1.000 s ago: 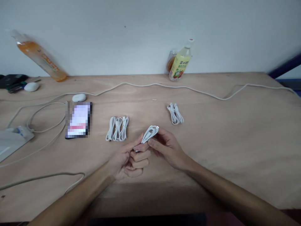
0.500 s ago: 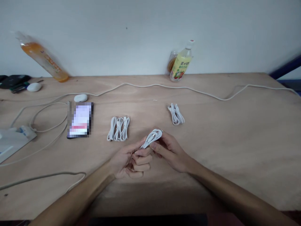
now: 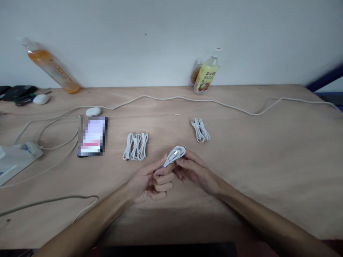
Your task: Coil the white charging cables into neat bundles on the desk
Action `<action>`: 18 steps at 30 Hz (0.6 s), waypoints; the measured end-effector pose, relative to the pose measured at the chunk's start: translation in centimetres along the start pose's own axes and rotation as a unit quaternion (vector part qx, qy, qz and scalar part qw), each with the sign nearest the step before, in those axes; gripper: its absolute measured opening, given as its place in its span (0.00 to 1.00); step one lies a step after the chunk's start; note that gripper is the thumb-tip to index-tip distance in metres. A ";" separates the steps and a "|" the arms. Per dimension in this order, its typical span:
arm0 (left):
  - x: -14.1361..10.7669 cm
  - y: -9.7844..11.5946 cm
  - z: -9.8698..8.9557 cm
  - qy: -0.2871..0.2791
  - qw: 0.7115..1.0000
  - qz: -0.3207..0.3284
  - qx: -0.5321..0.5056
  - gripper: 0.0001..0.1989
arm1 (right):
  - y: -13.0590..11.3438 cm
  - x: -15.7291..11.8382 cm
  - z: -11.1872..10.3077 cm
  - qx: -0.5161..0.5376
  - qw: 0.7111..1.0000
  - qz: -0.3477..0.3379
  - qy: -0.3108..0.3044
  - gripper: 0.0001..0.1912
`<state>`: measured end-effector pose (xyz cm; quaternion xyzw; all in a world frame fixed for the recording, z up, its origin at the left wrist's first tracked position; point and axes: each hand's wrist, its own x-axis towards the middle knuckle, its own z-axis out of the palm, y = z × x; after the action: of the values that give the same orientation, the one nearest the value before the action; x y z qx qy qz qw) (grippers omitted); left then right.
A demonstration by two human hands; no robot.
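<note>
A coiled white charging cable is held up over the table's near middle, a metal plug glinting in its loop. My left hand pinches the coil's lower end between thumb and curled fingers. At the coil's right side, my right hand grips its upper end with the fingertips; part of that grip is hidden behind the coil. Beyond my left hand, a row of coiled white cables lies on the wooden table. Farther right and back is another white cable bundle.
A phone and a white earbud case lie at left, near a white power strip with loose cords. A long white cord crosses the back. An orange drink bottle and a yellow drink bottle stand by the wall.
The coil has tilted slightly to the right between my hands, and my right fingers have shifted along its upper end. The other bundles stay where they were.
</note>
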<state>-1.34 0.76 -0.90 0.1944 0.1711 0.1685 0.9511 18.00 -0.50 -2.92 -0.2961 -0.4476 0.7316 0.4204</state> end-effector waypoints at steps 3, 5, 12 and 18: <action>0.2 -0.2 0.2 0.010 1.000 -0.003 0.013 0.29 | 0.4 0.0 0.5 -0.012 0.999 0.015 0.043 0.20; 0.3 -0.3 0.4 0.018 0.999 -0.011 0.026 0.28 | 0.3 0.0 0.9 -0.035 0.997 0.027 0.059 0.22; 0.4 -0.5 0.6 0.041 0.998 -0.019 0.045 0.30 | 0.2 -0.1 0.9 -0.088 0.994 0.007 0.071 0.25; 0.3 -0.8 0.3 0.055 0.996 -0.002 0.072 0.32 | 0.2 0.1 0.2 -0.100 0.993 -0.002 0.069 0.27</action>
<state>-0.76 0.07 -1.06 0.2528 0.2356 0.1638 0.9240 17.69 -0.54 -3.03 -0.3856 -0.4889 0.6601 0.4203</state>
